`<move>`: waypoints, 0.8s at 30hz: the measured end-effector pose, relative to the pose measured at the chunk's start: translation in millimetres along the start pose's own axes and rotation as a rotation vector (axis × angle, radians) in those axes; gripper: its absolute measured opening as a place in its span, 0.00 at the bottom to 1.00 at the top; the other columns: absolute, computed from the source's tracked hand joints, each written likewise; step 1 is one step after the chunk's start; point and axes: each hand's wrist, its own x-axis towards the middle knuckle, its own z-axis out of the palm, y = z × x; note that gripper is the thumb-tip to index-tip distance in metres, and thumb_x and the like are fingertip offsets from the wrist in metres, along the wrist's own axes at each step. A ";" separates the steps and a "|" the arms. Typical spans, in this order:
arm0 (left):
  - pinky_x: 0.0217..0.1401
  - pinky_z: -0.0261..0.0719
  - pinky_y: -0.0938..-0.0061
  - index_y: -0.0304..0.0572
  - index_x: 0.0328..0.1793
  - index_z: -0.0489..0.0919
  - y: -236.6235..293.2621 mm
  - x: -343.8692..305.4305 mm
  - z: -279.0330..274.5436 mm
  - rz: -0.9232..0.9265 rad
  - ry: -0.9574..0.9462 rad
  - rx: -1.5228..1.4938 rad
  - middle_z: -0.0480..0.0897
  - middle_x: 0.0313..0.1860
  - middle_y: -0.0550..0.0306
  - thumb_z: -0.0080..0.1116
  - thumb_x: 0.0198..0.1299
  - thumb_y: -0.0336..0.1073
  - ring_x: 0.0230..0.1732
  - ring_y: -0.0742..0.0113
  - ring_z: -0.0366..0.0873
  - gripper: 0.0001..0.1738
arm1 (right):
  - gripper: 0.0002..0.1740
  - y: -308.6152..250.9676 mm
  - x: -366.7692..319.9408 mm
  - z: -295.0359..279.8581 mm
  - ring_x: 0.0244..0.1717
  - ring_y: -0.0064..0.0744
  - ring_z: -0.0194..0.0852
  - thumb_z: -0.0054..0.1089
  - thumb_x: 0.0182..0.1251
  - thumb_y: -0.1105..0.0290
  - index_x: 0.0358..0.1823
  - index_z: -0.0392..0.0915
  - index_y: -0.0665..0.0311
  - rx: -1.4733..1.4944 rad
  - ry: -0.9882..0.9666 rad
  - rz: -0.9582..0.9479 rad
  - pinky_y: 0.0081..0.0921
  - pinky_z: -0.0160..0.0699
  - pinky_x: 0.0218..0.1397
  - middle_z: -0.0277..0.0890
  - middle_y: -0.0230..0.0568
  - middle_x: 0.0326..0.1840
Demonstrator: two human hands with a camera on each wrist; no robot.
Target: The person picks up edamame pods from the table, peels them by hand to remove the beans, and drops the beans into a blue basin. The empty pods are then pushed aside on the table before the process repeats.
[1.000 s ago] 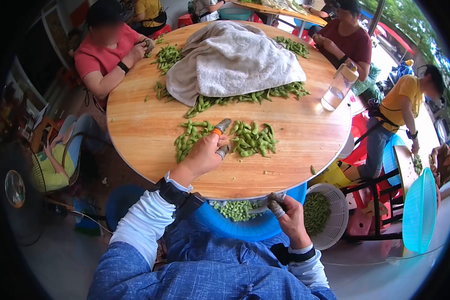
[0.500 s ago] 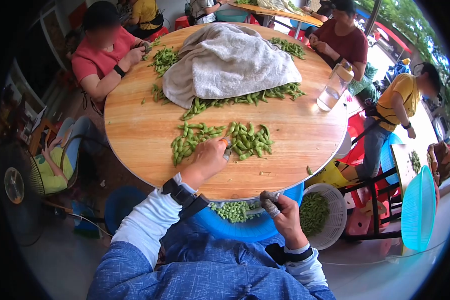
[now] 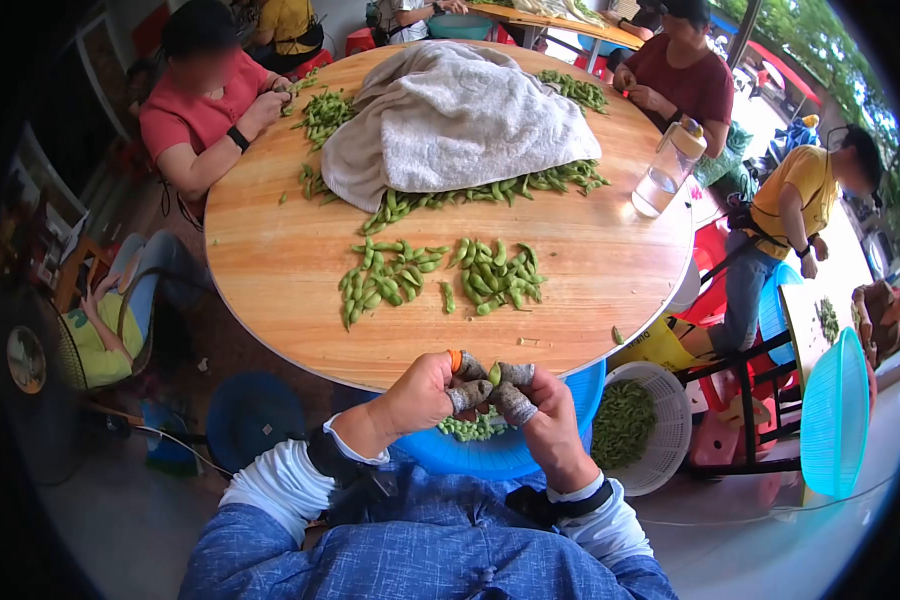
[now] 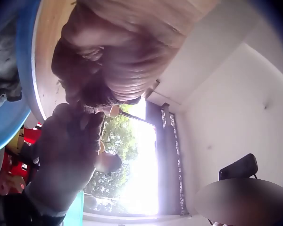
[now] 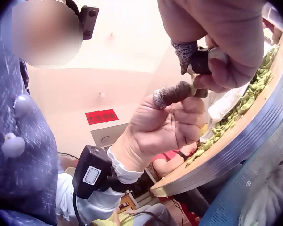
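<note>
Above the blue basin, at the near edge of the worktop, left grip and right grip together pinch one green pod. Shelled beans lie in the basin; on the worktop, a stray pod sits between two loose pod heaps

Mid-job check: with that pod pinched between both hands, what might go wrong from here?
1. The left hand and right hand pinch the pod close to the edge of the table; a bean could shoot out and miss the blue basin.
2. A bit of hull might drop among the loose beans in that basin.
3. The lone pod near the table's right rim could get brushed off.
</note>
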 end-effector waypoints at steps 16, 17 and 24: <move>0.18 0.62 0.88 0.38 0.30 0.76 7.1 -7.9 -12.3 -0.180 -0.193 0.043 0.74 0.17 0.64 0.58 0.52 0.37 0.17 0.81 0.67 0.09 | 0.12 -8.7 -14.3 -8.8 0.28 0.17 0.65 0.57 0.55 0.67 0.37 0.73 0.66 0.111 -0.128 0.215 0.12 0.62 0.31 0.72 0.31 0.30; 0.18 0.62 0.88 0.38 0.30 0.76 5.4 -7.8 -13.2 -0.188 -0.207 0.021 0.74 0.17 0.65 0.58 0.52 0.37 0.17 0.81 0.67 0.09 | 0.11 -8.5 -14.8 -8.6 0.28 0.17 0.65 0.57 0.55 0.67 0.37 0.73 0.66 0.114 -0.125 0.216 0.12 0.62 0.31 0.72 0.31 0.30; 0.22 0.64 0.86 0.36 0.33 0.75 -7.2 -5.6 -16.7 -0.144 -0.251 -0.048 0.74 0.22 0.66 0.58 0.53 0.40 0.21 0.80 0.68 0.13 | 0.10 -5.8 -14.2 -1.6 0.29 0.17 0.66 0.58 0.54 0.70 0.37 0.73 0.66 0.176 -0.085 0.200 0.12 0.63 0.32 0.73 0.31 0.31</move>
